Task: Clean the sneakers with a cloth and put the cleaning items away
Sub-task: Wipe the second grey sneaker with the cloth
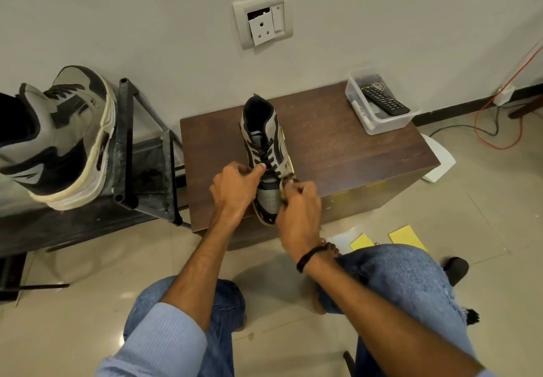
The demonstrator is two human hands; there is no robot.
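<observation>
Knees flank the reach to a low table: the left hand curls round the laced midfoot of a sneaker whose toe overhangs the front edge, while the right hand pinches a cloth against its right side. Wiping seems under way and putting away is not yet begun; whether the second sneaker, on the rack at left, is clean cannot be told. Bare tabletop runs right of the shoe to a plastic box at the back right corner.

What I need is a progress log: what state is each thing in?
First sneaker: upright on the table, gripped by left hand.
Cloth: bunched in right hand, against that sneaker's side.
Second sneaker: tilted on the rack, untouched.
Plastic box: open, holding a remote.
Wall socket: insert hanging loose.
</observation>
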